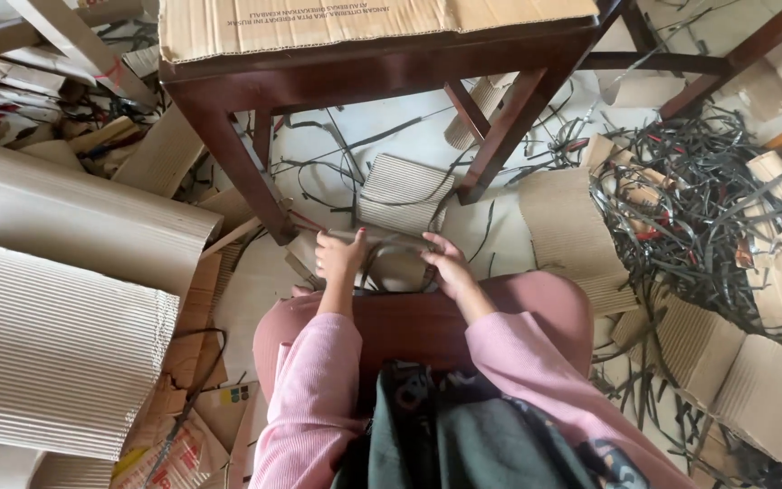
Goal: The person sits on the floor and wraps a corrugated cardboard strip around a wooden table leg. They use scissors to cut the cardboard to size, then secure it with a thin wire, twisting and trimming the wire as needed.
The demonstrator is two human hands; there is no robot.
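Corrugated cardboard piece, held flat just past the knees and below the wooden desk, looks mid-fold or mid-bundling with a dark strap, calling next for steady tension; left hand and right hand, forearms extended, fingers gripping its ends.

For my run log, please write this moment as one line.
left hand: grips cardboard strip | right hand: grips its other end | place: floor before wooden table | nearby: corrugated roll
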